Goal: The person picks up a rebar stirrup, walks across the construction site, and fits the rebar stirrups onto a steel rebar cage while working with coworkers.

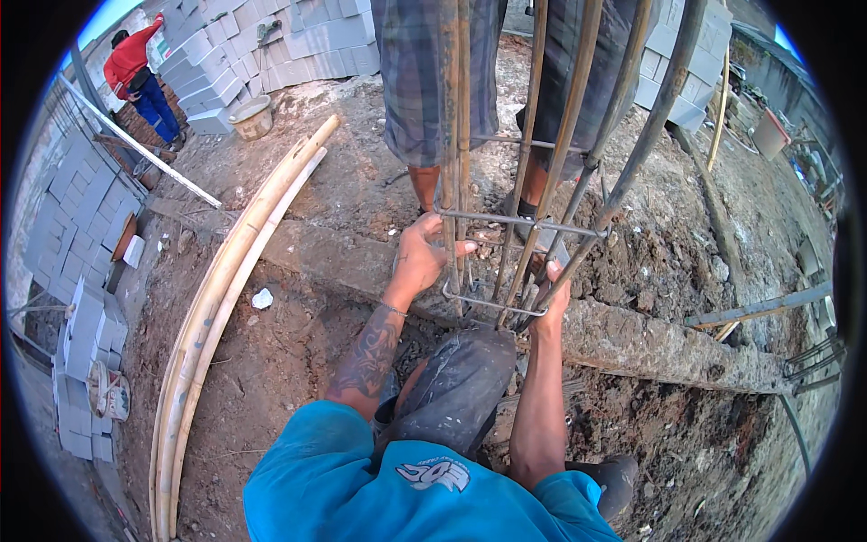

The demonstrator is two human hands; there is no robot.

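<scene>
A rebar column cage [575, 99] stands in front of me, its long rusty bars running up past the top edge. Square wire stirrups [506, 218] ring the bars, one above another near the lower end. My left hand [423, 259] is closed around the cage's left side, with the thumb pointing in between the bars. Lower on the right side, my right hand [554, 298] grips the cage by the lower stirrup, thumb up. Its other fingers are mostly hidden. My knee [461, 370] is bent right against the cage's lower end.
Another person in checked shorts [433, 99] stands just behind the cage. A concrete beam [659, 348] crosses the dirt. Bamboo poles [217, 298] lie at left. Block stacks [298, 41], a bucket [253, 117] and a person in red [135, 63] are farther back.
</scene>
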